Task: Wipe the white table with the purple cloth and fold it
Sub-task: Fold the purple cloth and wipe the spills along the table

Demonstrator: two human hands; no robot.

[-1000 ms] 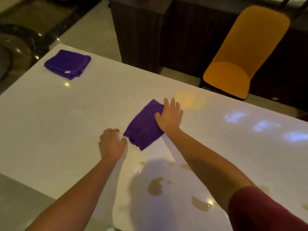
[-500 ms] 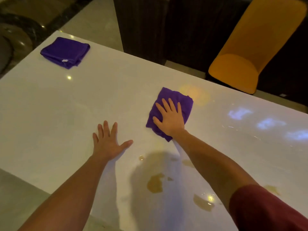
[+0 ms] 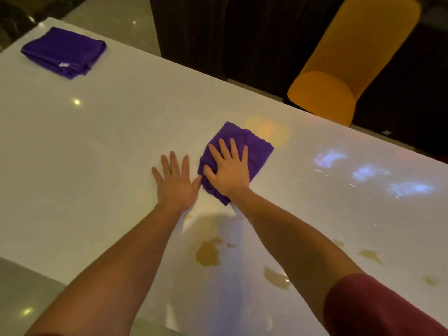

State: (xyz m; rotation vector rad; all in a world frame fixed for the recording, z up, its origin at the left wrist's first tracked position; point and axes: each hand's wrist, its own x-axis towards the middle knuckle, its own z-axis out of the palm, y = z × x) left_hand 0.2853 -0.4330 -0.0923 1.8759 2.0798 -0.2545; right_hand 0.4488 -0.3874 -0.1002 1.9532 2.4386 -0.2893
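Pressing flat on the purple cloth point(image 3: 236, 151), your right hand point(image 3: 229, 169) lies palm down with fingers spread, not gripping, only weighing the fabric against the white surface point(image 3: 109, 146). Head view, item by item: the purple cloth sits near the middle of the surface, roughly square, turned diamond-wise, slightly rumpled at the edge under your thumb, with one corner pointing toward the far edge and another poking out below your wrist. Your left hand point(image 3: 175, 181) rests just beside it on bare surface, palm down, fingers splayed and holding nothing; its thumb reaches toward the cloth's near-left edge, though you cannot tell whether it touches. A second purple cloth point(image 3: 64, 52), folded in layers with a small white tag showing, lies at the far left corner, well apart from both hands. Several yellowish-brown spills point(image 3: 208, 254) mark the surface nearer to you, between and below your forearms, with smaller patches off to the right. A dark red sleeve point(image 3: 378, 309) covers your right upper arm at the lower right. An orange chair point(image 3: 349, 61) stands beyond the far edge, at the upper right. Bluish reflections point(image 3: 368, 172) show on the surface to the right of the cloth.
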